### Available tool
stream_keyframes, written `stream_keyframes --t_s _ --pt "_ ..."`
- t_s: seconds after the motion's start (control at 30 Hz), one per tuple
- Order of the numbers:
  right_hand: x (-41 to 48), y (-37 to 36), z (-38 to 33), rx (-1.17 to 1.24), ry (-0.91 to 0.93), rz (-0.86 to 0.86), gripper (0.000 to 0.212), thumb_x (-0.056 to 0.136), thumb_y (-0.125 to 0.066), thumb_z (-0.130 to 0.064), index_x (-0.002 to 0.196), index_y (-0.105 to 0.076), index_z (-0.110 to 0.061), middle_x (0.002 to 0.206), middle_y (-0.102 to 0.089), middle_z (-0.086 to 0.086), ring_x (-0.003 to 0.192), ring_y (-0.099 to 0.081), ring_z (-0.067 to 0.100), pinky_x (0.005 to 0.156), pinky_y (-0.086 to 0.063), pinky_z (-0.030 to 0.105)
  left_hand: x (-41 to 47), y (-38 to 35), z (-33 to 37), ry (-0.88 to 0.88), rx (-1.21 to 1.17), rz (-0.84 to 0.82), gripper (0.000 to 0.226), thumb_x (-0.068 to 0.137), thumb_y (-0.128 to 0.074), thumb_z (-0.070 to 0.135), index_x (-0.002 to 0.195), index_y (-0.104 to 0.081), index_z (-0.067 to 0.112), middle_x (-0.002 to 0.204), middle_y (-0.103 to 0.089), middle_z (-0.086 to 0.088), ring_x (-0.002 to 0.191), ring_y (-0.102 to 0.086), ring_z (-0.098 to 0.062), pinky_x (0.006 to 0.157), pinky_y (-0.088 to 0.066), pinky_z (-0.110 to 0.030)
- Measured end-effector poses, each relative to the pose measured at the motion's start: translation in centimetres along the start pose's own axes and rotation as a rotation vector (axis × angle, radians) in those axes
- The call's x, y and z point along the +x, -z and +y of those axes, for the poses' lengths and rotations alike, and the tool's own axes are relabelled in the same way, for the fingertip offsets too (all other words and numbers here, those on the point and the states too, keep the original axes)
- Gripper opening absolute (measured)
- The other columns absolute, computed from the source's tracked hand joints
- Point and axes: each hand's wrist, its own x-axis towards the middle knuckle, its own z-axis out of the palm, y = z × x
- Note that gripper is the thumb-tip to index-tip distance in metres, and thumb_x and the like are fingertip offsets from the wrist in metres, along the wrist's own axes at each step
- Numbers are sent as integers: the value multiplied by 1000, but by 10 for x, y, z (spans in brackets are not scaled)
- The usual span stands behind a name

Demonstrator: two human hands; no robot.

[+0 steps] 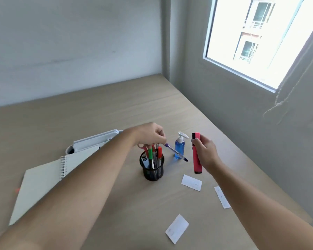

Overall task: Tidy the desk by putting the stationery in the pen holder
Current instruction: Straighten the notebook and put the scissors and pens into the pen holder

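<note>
A black mesh pen holder (152, 173) stands mid-desk with green and red markers, red-handled scissors and other pens upright in it. My left hand (150, 134) hovers just above the holder, fingers pinched on the end of a purple pen (175, 152) that slants down to the right, outside the holder. To the right of the holder, my right hand (204, 154) grips a pink highlighter (196, 160), held nearly upright above the desk.
A blue spray bottle (179, 147) stands right behind the purple pen. Three white paper slips (191, 182) (222, 197) (177, 228) lie in front. A spiral notebook (43, 179) and a white case (96, 140) sit at left. The wall and window close off the right side.
</note>
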Motion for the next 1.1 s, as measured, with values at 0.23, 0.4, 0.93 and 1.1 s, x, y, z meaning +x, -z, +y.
stream_keyframes --t_s 0.23,0.4,0.93,1.1 --pt "4 -79 -38 -222 151 -138 14 87 -57 -26 80 -56 -14 69 -54 -2 61 -48 15 53 -37 24 -37 29 -62 -73 -93 365 8 81 -64 13 85 -70 15 65 -63 3 48 -55 -2 66 -49 -22" --pt "9 -102 -34 -485 208 -241 15 88 -59 -29 81 -52 -18 86 -53 -1 78 -54 18 61 -36 24 -36 -5 -88 -121 -166 477 21 92 -58 26 92 -70 8 58 -60 12 47 -57 7 52 -41 -3" --pt "7 -115 5 -794 330 -333 26 86 -60 -34 106 -57 -17 104 -53 2 99 -54 21 74 -44 31 -12 -45 -98 -75 17 454 15 92 -57 18 99 -68 12 93 -68 -9 80 -60 -24 70 -40 -25" --pt "4 -97 15 -665 293 -330 15 86 -60 -31 100 -54 -25 90 -46 -6 83 -48 15 66 -35 24 -5 -54 -98 -65 47 510 19 91 -59 23 102 -72 14 100 -69 -10 92 -63 -26 77 -45 -29"
